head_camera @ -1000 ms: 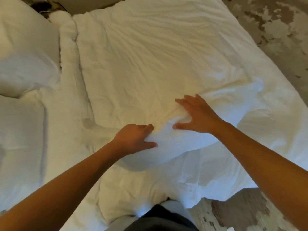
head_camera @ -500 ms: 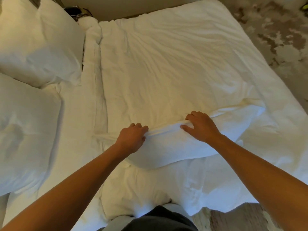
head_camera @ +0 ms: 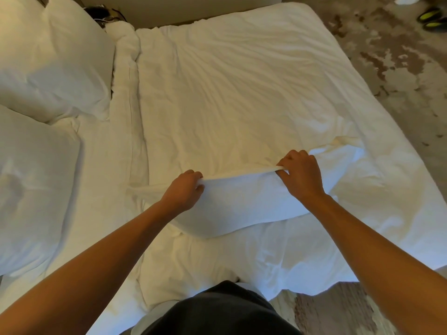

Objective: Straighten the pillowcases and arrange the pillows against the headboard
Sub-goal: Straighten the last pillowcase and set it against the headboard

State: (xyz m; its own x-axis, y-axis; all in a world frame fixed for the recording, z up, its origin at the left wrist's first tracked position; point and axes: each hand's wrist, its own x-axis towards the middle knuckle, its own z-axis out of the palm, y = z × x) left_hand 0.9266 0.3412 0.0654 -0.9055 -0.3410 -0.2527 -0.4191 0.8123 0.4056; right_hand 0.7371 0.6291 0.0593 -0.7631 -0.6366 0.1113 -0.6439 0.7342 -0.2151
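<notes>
A white pillow (head_camera: pixel 242 204) lies on the duvet near the bed's front edge, its far long edge raised. My left hand (head_camera: pixel 185 189) grips that edge at the left, fingers curled round the pillowcase fabric. To the right, my right hand (head_camera: pixel 300 175) pinches the same edge, and the cloth is pulled taut between the two hands. Two more white pillows lie at the left: one (head_camera: pixel 55 56) at the top left corner, another (head_camera: pixel 31 184) below it. The headboard is out of view.
A wrinkled white duvet (head_camera: pixel 242 88) covers the bed. Patterned carpet (head_camera: pixel 399 56) lies beyond the bed's right side, with yellow-and-black shoes (head_camera: pixel 430 20) at the top right. Dark cables (head_camera: pixel 104 14) show behind the top left pillow. My dark trousers (head_camera: pixel 217 310) fill the bottom middle.
My right hand went from flat on the pillow to pinching its far edge. Both hands have lifted that edge and drawn it taut. The view has shifted, showing more of the left pillows.
</notes>
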